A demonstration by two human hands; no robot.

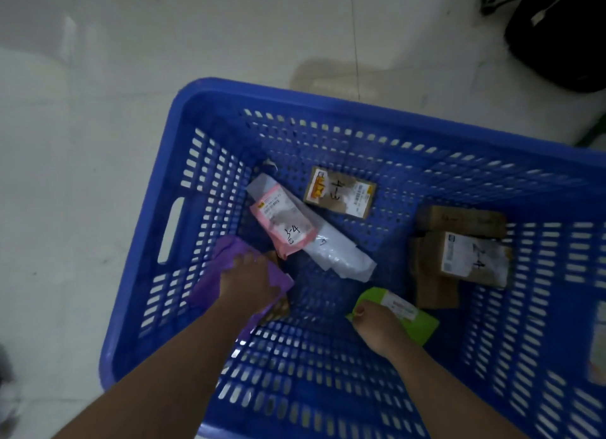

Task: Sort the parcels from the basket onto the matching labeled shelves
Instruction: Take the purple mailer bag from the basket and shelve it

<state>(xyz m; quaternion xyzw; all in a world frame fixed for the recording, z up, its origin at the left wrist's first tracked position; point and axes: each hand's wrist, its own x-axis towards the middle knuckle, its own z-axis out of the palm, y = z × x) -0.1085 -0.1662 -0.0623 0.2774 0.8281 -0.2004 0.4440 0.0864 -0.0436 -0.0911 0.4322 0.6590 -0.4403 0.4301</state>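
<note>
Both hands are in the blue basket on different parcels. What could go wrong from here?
The left hand grips a purple soft mailer and the right hand a green flat mailer; no shelf code is readable on either, so they may be mis-shelved. Lifting two together may loosen either grip.

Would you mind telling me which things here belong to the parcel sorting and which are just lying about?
Job: blue basket; purple parcel in left hand; green parcel in right hand; pink parcel; white parcel; cardboard boxes.
Lying about: black bag.
</note>
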